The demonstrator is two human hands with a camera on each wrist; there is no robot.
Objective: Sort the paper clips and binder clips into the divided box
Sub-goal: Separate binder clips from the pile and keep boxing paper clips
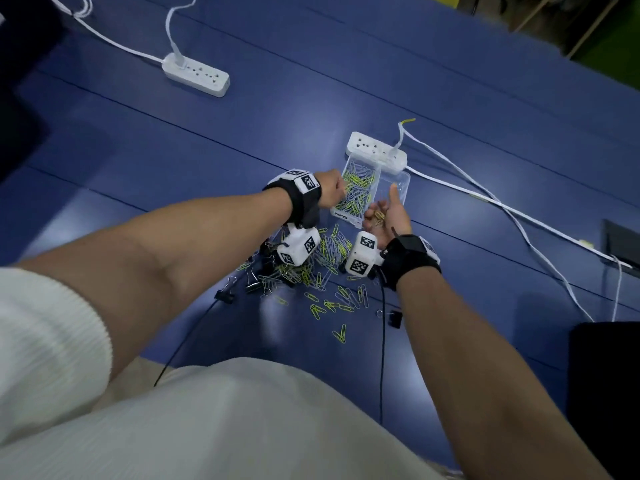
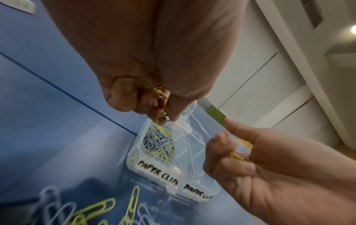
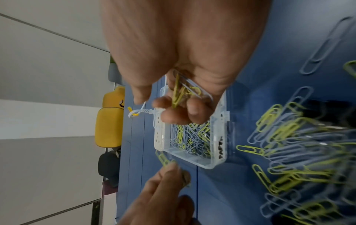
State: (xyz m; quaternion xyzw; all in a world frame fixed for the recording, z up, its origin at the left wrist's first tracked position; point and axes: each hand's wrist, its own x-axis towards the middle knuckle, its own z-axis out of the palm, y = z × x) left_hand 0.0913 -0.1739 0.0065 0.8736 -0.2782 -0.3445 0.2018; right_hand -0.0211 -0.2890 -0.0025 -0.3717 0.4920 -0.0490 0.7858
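1. Left hand (image 1: 331, 188) sits over the near-left edge of the divided box (image 1: 401, 178); its fingers (image 2: 154, 105) are pinched tight on a few yellow paper clips (image 2: 161, 92), tips pointing down at the filled compartment.
2. That compartment, labelled "PAPER CLIPS" (image 2: 158, 173) in the left wrist view, lies directly under the left fingertips, just below and slightly ahead. My read: letting go there is all that is left for this bunch.
3. Right hand (image 1: 389, 216) is palm-up just beside the box's near-right corner, fingers loosely curled round its own small bunch of paper clips (image 3: 178, 91), thumb sticking out forward over the second compartment.
4. That second compartment (image 1: 394, 188), the binder-clip side, looks to have nothing in it; label only partly readable.
5. Key relation: the paper-clip compartment is to the left of the right hand, across the divider, so the right hand likely needs to shift left before tipping out. The left hand is the nearer one.
6. The box's long axis runs away from the person, toward the power strip (image 1: 375, 150) touching its far end.
7. Loose pile (image 1: 325, 261) of yellow and grey paper clips mixed with black binder clips (image 1: 394, 318) stays on the blue worktop (image 1: 346, 81), near the wrists, between person and box.
8. Risk, as a guess: clips snag together and drag over the divider.
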